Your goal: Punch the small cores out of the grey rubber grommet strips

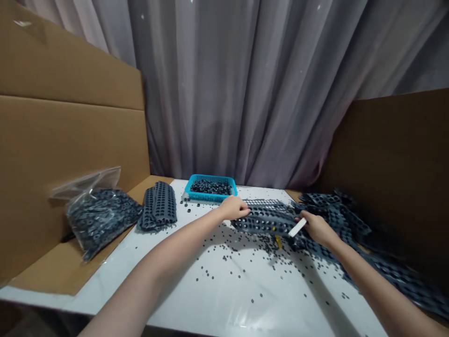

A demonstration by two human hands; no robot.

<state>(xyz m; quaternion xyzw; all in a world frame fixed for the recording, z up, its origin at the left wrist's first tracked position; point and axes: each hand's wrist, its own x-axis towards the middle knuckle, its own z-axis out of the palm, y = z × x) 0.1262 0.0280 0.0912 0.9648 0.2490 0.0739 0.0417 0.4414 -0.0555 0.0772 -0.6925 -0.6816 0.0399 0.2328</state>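
The left hand (234,207) rests palm down on the far edge of a dark perforated rubber sheet (266,220) lying on the white table (224,299), its fingers curled together and pressing on the sheet. The right hand (315,227) is closed around a small white tool (297,228), whose tip points down toward the sheet's near right corner. Just beneath the tool a bit of yellow (278,241) shows, too small to identify. Small black pieces (245,267) are scattered over the table in front of the sheet. A blue basket (211,187) holding more of them stands just behind the left hand, and more sheets (158,205) lie stacked to the left, beside a clear bag (98,215)
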